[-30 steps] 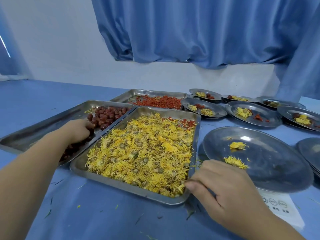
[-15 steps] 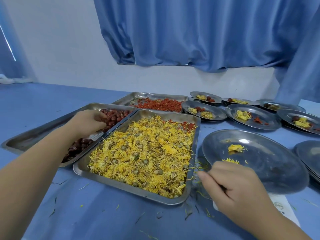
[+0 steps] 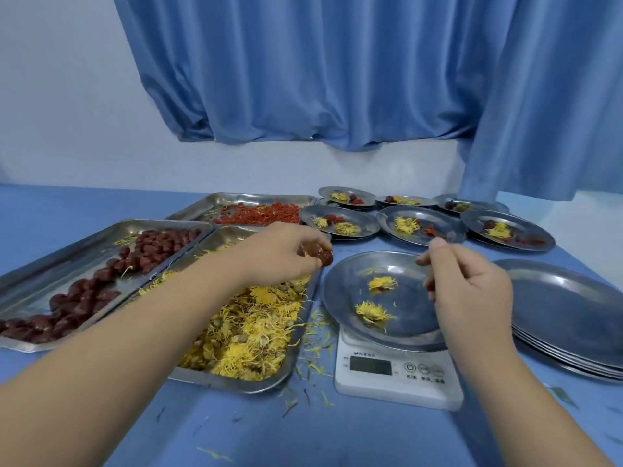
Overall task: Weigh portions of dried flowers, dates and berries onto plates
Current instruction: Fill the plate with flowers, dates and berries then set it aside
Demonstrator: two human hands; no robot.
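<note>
My left hand [image 3: 279, 256] pinches a dark red date [image 3: 324, 257] above the far end of the tray of yellow dried flowers [image 3: 236, 382], just left of the steel plate [image 3: 409, 320]. That plate sits on the white scale [image 3: 397, 372] and holds two flower heads [image 3: 372, 311]. My right hand [image 3: 472, 291] hovers over the plate's right side with fingers loosely curled and thumb apart from them; nothing shows in it. The date tray [image 3: 67, 246] lies at the left, and the tray of red berries [image 3: 259, 214] behind.
Several filled plates [image 3: 421, 227] with flowers, dates and berries stand at the back right. A stack of empty steel plates [image 3: 573, 315] is at the right. Loose petals [image 3: 313, 362] litter the blue table between tray and scale. A blue curtain hangs behind.
My left hand lifted out of the date tray with a date and moved right toward the plate. My right hand rose from the table beside the flower tray to above the plate.
</note>
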